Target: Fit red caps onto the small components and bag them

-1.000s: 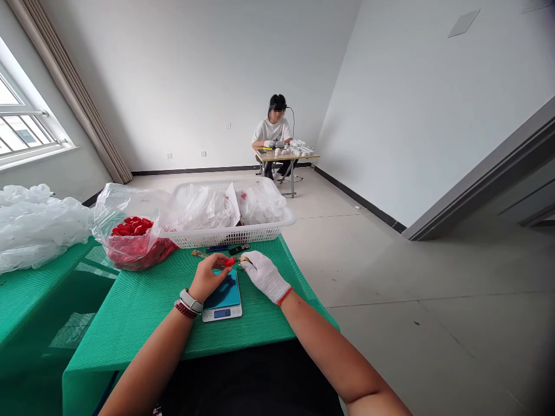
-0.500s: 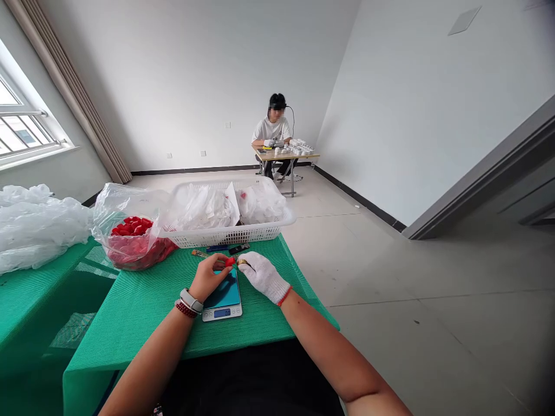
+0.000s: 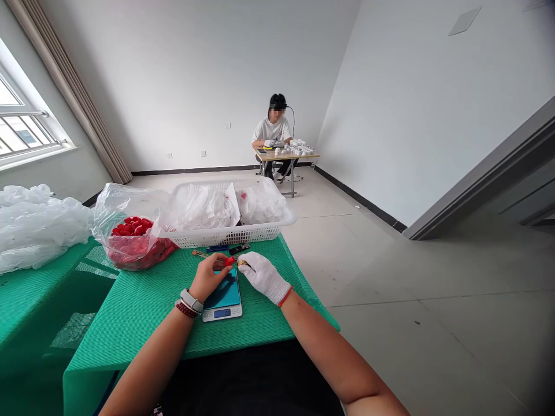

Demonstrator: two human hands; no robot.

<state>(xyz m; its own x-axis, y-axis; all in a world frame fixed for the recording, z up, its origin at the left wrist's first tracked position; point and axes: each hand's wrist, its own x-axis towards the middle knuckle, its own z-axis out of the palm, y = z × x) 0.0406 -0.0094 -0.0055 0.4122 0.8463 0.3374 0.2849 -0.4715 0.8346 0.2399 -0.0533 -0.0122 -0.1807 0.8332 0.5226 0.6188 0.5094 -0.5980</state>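
Left hand [image 3: 207, 277] pinched a small red piece [image 3: 229, 261] — its long axis pointed at the gloved right hand [image 3: 262, 277], whose grip was unclear.

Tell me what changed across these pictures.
The gloved right hand shifted slightly left, closer to the red plastic piece at the bare left hand's fingertips. Nothing was visibly taken up or let go. The digital scale, white basket and bag of red pieces stayed put.
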